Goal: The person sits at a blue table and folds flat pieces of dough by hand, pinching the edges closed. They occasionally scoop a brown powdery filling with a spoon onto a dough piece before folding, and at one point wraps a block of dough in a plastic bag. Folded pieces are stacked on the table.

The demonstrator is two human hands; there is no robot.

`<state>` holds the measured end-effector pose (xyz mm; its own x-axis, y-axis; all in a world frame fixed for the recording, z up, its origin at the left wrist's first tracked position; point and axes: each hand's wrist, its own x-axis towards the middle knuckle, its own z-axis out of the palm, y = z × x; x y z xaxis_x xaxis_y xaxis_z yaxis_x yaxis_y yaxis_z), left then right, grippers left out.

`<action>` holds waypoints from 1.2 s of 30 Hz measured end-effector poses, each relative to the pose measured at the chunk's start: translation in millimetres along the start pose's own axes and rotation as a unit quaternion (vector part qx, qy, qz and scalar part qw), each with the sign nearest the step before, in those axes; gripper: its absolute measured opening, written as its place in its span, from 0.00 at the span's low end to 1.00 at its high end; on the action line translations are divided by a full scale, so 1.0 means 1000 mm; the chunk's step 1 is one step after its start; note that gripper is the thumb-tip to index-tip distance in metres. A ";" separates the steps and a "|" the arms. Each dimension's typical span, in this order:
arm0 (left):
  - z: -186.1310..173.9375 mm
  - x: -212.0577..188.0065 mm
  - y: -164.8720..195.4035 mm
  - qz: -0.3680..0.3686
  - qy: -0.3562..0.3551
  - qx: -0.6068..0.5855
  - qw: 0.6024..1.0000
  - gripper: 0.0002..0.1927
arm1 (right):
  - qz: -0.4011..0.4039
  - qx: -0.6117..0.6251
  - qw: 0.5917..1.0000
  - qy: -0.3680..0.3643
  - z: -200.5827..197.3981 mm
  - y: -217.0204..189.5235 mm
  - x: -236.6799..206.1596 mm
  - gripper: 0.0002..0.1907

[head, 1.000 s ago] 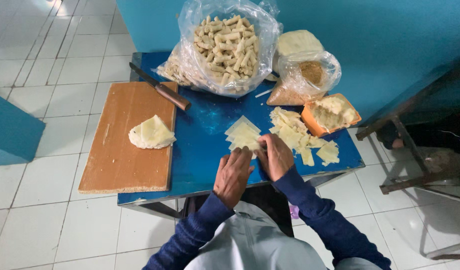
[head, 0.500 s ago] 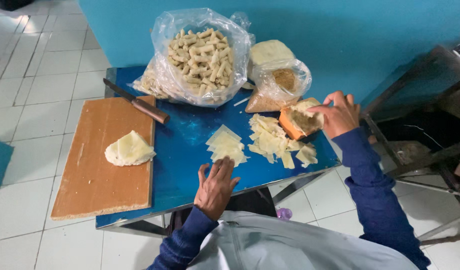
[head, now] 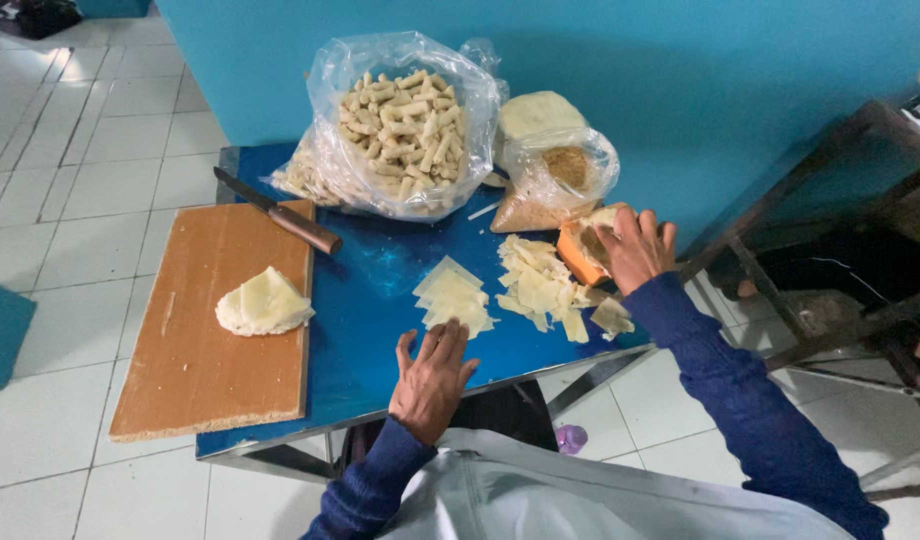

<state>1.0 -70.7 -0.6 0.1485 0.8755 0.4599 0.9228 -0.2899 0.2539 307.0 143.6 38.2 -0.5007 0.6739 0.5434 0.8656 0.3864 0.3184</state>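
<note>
Fingers of my right hand lay spread over the orange-rinded block of pale cheese at the far right edge of the blue-topped metal bench, the grip loosely curled on top of the block but not clearly closed around it, so I could not tell whether I had it held or was only touching it. My left hand rested flat on the bench near the front edge, fingers open and spread, holding nothing. Just beyond its fingertips sat a small fanned stack of thin pale yellow cheese slices. Between that stack and the cheese block lay a looser heap of cut cheese pieces, touching the block's near side.

Farther back stood a large clear plastic bag full of short pale rolled sticks, its mouth open. Beside it, toward the blue wall, was a smaller clear bag holding brown crumbs, with a pale rounded lump showing above it. On the left part of the bench lay a rectangular wooden cutting board, and on it a folded pale round of dough-like sheet. A knife with a brown wooden handle lay slantwise across the board's far corner, blade pointing away to the left.
</note>
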 end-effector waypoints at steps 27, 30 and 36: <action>0.004 0.001 0.001 0.000 0.023 -0.007 1.000 0.25 | 0.007 0.006 0.996 -0.090 -0.013 0.009 0.025 0.14; 0.003 -0.003 0.003 -0.005 0.010 -0.013 1.000 0.26 | -0.015 -0.004 0.998 -0.056 -0.004 0.008 0.010 0.12; 0.000 -0.001 0.004 -0.008 0.016 -0.011 1.000 0.26 | 0.019 0.012 0.989 -0.147 0.015 0.005 0.013 0.10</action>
<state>4.4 -72.5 0.5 0.1211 0.8675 0.4824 0.9166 -0.2843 0.2810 305.3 163.6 35.1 -0.4482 0.8406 0.3042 0.8853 0.3703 0.2813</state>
